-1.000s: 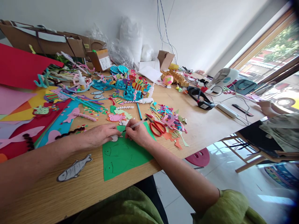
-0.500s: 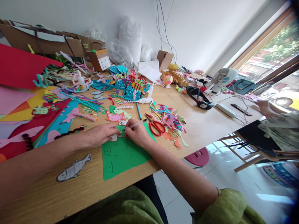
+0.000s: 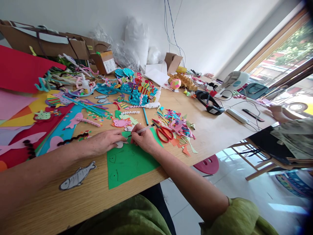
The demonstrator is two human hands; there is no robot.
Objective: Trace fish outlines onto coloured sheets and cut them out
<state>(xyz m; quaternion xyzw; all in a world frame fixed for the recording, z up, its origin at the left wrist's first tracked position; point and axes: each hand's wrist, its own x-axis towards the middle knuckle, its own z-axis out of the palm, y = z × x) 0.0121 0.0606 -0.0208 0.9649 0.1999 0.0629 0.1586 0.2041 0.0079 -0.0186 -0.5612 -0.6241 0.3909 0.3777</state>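
Observation:
A green sheet of paper with dark fish outlines drawn on it lies at the table's front edge. My left hand rests at its upper left corner, fingers stretched out, the fingertips pressing down a small white paper cutout. My right hand is closed round a pen with a pale, clear barrel, its tip down on the green sheet beside the cutout. A grey paper fish lies on bare wood below my left forearm. Red-handled scissors sit just right of the sheet.
Paper scraps are heaped beyond the scissors. A blue marker and a glue bottle lie ahead. Coloured paper sheets cover the left side. Headphones and a power strip are at right, near another person's arm.
My right hand and the pen have shifted very slightly. My left hand, the white cutout and the green sheet stay in place.

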